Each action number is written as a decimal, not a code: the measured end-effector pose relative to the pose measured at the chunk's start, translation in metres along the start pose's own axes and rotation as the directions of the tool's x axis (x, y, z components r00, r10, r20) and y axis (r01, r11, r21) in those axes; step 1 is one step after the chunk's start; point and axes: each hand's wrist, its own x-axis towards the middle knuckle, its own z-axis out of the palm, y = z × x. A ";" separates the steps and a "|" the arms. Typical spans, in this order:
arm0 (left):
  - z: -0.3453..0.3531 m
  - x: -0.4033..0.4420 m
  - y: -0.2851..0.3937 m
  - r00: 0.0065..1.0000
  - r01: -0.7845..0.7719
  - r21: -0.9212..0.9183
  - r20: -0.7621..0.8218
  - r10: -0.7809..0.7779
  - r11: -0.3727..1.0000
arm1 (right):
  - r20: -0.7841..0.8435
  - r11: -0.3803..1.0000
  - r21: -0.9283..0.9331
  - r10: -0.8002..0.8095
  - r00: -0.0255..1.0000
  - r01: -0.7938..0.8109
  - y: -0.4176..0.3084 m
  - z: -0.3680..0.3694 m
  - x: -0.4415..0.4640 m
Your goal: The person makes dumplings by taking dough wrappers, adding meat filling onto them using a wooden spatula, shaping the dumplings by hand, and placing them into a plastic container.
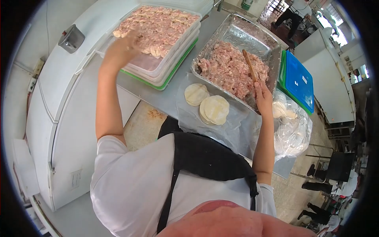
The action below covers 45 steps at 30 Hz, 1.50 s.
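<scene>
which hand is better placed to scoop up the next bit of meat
Probably the right hand: it holds the wooden stick by the meat in the silvery tray, while the left hand is away at the plastic box.

"How did the hands add up?"
"There was one left hand [121, 50] and one right hand [263, 96]."
"And the dough rounds [215, 110]?"
"They sat in two piles, overlapped too closely to count singly."
"The meat [225, 65]?"
"One mound, one metal pan [258, 45], one wooden stick [249, 64]."
"The rest?"
"I counted one stack of plastic containers [182, 46], one pot [72, 39], one blue lid [299, 79]."
</scene>
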 end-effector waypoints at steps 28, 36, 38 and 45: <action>0.018 -0.018 0.041 0.961 -0.263 -0.098 0.064 0.269 0.960 | -0.045 0.995 -0.088 -0.046 0.998 0.042 -0.002 0.001 -0.004; 0.022 -0.006 0.066 0.990 -0.071 -0.022 0.119 0.074 0.997 | -0.028 0.988 -0.109 -0.117 0.993 0.114 0.009 0.003 -0.002; 0.026 -0.009 0.060 0.984 -0.180 -0.094 -0.004 0.180 0.979 | -0.064 0.986 -0.121 -0.127 0.990 0.119 0.008 0.004 -0.002; -0.020 -0.004 0.001 0.998 0.066 0.113 -0.020 -0.064 0.991 | -0.029 0.990 -0.139 -0.027 0.999 0.023 -0.006 0.001 -0.004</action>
